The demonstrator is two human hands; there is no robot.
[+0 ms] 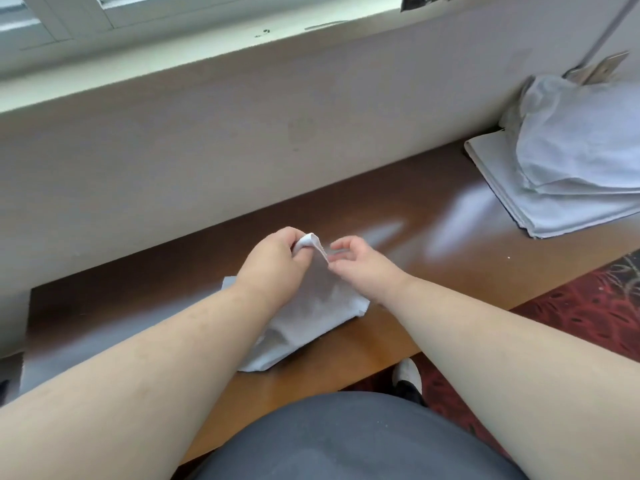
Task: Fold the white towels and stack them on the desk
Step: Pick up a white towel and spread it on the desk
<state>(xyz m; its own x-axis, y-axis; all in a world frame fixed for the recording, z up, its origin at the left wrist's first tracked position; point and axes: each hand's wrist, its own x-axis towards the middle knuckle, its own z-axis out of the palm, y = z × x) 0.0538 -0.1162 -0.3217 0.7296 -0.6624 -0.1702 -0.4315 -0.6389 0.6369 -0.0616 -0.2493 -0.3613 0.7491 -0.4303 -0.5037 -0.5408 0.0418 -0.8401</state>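
Now a white towel [311,306] corner is pinched up by the left hand [277,258] over the desk [433,237]; its edge is touched by the right hand [356,261], whose fingers are loosely curled.

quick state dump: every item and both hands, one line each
left hand: grips a raised corner of the towel
right hand: fingers loosely curled, fingertips at the towel's lifted edge; grip unclear
towel: partly folded, lower part lying on the desk, one corner lifted
desk: brown, glossy, bears the towel and the pile
pile of white cloth: at the desk's far right, flat folded layers below, rumpled piece on top
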